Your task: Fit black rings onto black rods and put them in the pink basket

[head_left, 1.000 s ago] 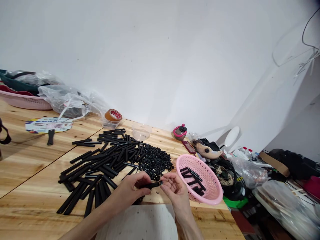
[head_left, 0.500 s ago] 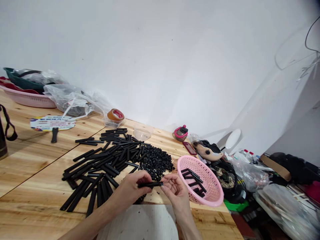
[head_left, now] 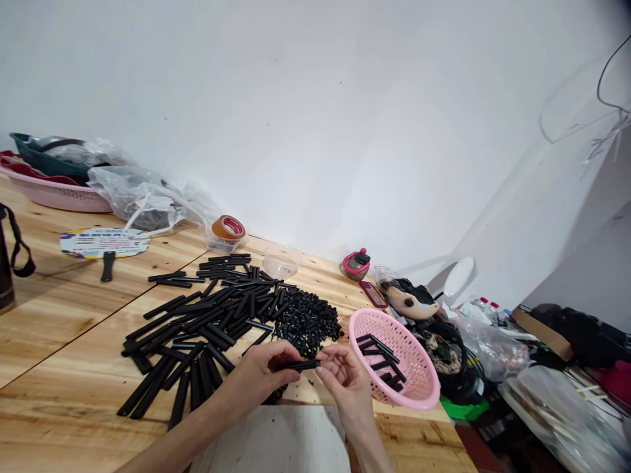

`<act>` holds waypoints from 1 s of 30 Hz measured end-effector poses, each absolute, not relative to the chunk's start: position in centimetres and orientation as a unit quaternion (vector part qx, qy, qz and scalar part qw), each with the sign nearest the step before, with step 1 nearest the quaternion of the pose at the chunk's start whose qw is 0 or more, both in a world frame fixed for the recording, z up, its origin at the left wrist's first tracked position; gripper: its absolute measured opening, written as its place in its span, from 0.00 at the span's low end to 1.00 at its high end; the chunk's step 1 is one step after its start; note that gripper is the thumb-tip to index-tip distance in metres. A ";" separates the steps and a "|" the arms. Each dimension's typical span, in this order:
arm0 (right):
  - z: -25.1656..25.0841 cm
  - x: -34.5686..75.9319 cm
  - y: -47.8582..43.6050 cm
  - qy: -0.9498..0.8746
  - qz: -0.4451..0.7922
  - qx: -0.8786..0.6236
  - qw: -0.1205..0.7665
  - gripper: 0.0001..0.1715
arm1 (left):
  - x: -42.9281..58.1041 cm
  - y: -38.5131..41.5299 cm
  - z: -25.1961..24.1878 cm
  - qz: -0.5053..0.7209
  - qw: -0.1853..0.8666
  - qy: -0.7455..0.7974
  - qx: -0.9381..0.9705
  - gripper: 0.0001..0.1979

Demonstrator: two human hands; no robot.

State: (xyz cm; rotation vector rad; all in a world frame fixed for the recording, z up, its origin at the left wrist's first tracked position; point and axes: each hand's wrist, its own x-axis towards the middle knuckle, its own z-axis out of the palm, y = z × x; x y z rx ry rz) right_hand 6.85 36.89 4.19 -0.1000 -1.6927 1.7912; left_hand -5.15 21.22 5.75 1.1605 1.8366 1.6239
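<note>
My left hand (head_left: 259, 376) and my right hand (head_left: 345, 380) meet above the wooden table, pinching a short black plastic tube (head_left: 298, 365) between them. The left hand grips its near end, and the right fingertips hold its other end. Left of my hands lies a loose pile of long black tubes (head_left: 197, 322). A heap of small black cut pieces (head_left: 305, 322) sits just beyond my hands. To the right, a pink plastic basket (head_left: 422, 361) holds several black tubes (head_left: 379, 358).
A white sheet (head_left: 271, 440) lies at the table's near edge. Along the wall are a tape roll (head_left: 229, 228), a clear plastic tub (head_left: 280, 264) and plastic bags (head_left: 140, 203). Bags and assorted clutter (head_left: 493, 351) lie beyond the table's right edge.
The tube stays between my hands and shifts slightly right. The view moves only a little, and the basket and piles stay in place.
</note>
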 end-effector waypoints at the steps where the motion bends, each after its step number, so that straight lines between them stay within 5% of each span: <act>1: 4.1 6.9 37.0 -0.653 0.682 -0.037 0.327 0.15 | -5.2 21.2 5.7 0.584 0.215 0.661 0.419 0.06; 30: 5.0 7.5 36.8 -0.656 0.691 -0.083 0.293 0.23 | -5.0 20.8 5.6 0.564 0.239 0.678 0.408 0.09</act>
